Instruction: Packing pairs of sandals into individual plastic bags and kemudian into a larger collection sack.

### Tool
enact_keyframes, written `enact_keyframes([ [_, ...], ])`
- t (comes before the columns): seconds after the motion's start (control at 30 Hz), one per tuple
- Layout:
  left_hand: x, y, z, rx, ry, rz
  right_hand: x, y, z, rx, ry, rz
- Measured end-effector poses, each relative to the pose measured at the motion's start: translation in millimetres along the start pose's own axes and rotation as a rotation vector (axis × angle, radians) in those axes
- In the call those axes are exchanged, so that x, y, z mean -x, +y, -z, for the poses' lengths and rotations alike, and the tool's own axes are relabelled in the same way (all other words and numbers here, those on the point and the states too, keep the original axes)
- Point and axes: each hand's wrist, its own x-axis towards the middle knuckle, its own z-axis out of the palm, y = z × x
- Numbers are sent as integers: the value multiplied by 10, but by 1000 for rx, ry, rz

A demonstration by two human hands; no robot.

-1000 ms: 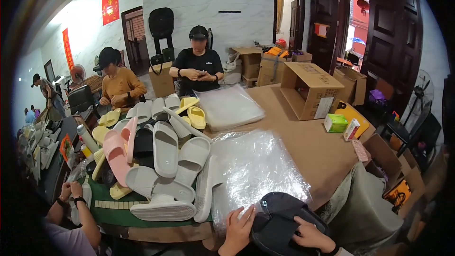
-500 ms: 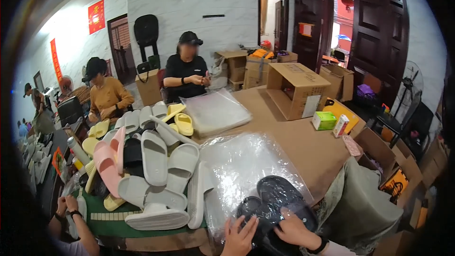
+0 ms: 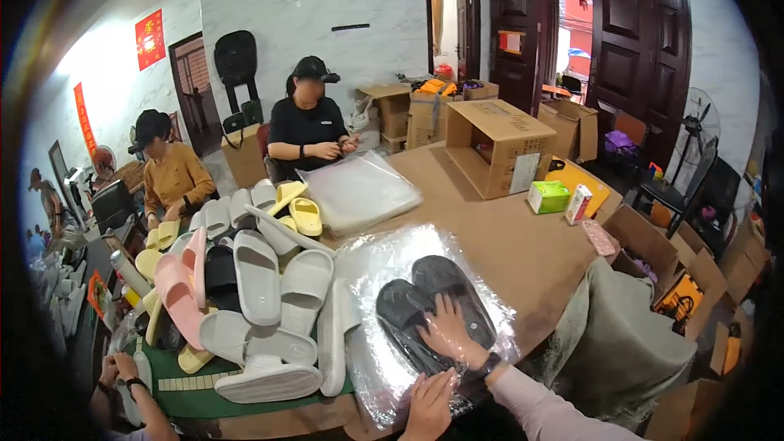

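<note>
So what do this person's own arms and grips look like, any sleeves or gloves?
The right grip wears no glove; a dark band or watch circles the wrist, and a long, pale pinkish sleeve covers the forearm. The left grip is ungloved too, with no sleeve in view.

Bare right hand [image 3: 453,333] spread over two black open-toed slippers [image 3: 441,276] amid shiny clear plastic [image 3: 371,278].
The bare left hand [image 3: 430,404] is at the plastic's near edge; left of both hands, a heap of grey, pink and yellow slippers [image 3: 260,278]; beyond the hands, an open brown cardboard box [image 3: 502,122].
</note>
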Motion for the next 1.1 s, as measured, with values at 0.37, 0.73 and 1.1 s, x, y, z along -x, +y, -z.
enact_keyframes([
  [0.37,282,-339,-222,-291,275,249,1038,-262,1017,-615,46,64],
  [0.73,138,-278,31,-134,413,465,968,-237,1293,-267,276,178],
  [1.1,163,-124,33,198,550,637,1128,-379,778,-216,-187,330],
])
